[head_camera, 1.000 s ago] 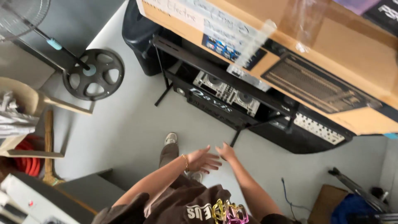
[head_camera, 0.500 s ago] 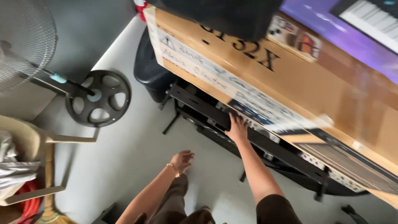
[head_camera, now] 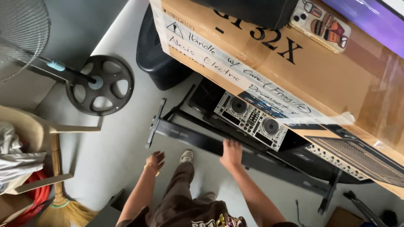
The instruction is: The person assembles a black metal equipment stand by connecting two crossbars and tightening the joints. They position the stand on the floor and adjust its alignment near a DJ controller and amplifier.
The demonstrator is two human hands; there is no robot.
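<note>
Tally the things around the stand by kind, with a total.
Hands: 2, right hand on the black stand, left hand free
DJ controller: 1
Cardboard box: 1
Phone: 1
Fan base: 1
Broom: 1
Total: 8

Matt black metal stand (head_camera: 252,157) under the right hand (head_camera: 231,154); above it, brushed silver-faced mixer (head_camera: 251,120), then plain brown cardboard box (head_camera: 320,80) with glossy tape. Smooth grey floor (head_camera: 118,138) below.

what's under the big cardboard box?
Under the cardboard box, a silver twin-deck DJ controller sticks out, with a black mixer beside it. The right hand rests on the black stand rail below. Their far parts are hidden by the box.
</note>
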